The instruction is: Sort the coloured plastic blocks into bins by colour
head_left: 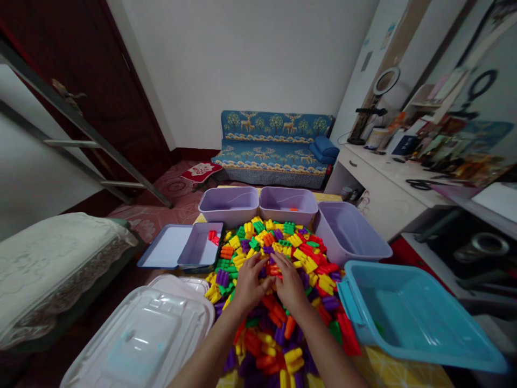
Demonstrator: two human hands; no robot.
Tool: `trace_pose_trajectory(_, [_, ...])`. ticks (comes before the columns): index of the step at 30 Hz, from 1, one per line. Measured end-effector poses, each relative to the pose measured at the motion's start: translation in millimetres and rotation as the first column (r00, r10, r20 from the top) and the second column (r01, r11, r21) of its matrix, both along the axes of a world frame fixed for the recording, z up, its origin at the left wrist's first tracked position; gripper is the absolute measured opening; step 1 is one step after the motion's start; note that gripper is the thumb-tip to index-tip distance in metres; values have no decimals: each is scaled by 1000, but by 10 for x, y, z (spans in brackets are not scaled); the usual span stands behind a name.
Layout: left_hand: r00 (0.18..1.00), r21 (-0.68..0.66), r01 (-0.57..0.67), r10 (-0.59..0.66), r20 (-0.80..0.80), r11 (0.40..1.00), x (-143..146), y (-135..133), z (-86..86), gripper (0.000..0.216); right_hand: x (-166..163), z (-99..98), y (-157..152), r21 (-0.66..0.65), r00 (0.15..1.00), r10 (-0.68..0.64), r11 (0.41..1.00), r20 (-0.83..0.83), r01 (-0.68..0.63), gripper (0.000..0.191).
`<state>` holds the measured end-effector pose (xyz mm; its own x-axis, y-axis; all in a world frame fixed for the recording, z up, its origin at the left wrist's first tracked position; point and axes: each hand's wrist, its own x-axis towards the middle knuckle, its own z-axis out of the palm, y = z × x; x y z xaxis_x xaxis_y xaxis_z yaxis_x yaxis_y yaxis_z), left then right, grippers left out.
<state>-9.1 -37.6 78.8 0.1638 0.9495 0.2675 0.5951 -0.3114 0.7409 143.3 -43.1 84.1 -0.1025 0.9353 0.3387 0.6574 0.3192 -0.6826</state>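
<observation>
A heap of plastic building blocks [291,253] in red, yellow, green, purple and orange covers the table top. My left hand [249,283] rests palm down on the heap with fingers curled into the blocks near a purple piece. My right hand [287,284] lies beside it, fingers bent down onto red and orange blocks. Both hands almost touch each other at the heap's middle. What the fingertips pinch is hidden among the pieces.
Purple bins [228,203] [288,203] [350,233] ring the heap's far side; one small purple box [197,249] holds red blocks. A blue tub [416,315] sits right, a white lid [141,339] left. Beyond are a sofa [274,148], a bed, a desk.
</observation>
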Motion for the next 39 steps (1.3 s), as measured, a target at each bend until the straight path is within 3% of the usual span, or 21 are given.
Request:
trace_pose_trajectory(4, [995, 11, 7, -6, -97, 1000, -3, 2, -38, 44, 269, 58, -139, 37, 993, -99, 994, -64, 101, 45])
trace_pose_trajectory(6, [994, 12, 8, -7, -111, 1000, -10, 11, -49, 44, 504, 107, -221, -11, 987, -160, 987, -25, 160, 38])
trace_pose_trajectory(9, [993, 0, -9, 9, -120, 1000, -4, 16, -64, 44, 868, 163, -348, -198, 971, -187, 956, 148, 215, 32])
trace_pose_trajectory(13, [993, -12, -16, 15, -118, 1000, 11, 15, -81, 43, 1076, 205, -484, -428, 935, -94, 870, 341, 244, 26])
trace_pose_trajectory(16, [993, -9, -11, 10, -115, 1000, 11, 15, -83, 43, 933, 212, -533, -484, 936, -36, 848, 351, 215, 30])
trace_pose_trajectory(24, [994, -33, -14, 10, -105, 999, -6, 24, -85, 41, 335, 168, -542, -414, 898, 10, 890, 440, 193, 64])
trace_pose_trajectory(32, [994, -30, -15, 12, -105, 999, 2, 22, -76, 43, 240, 147, -494, -453, 925, -70, 856, 375, 248, 75])
trace_pose_trajectory(39, [994, -17, -11, 9, -113, 1000, 9, 5, -45, 44, 184, 87, -524, -364, 912, -85, 899, 401, 244, 92])
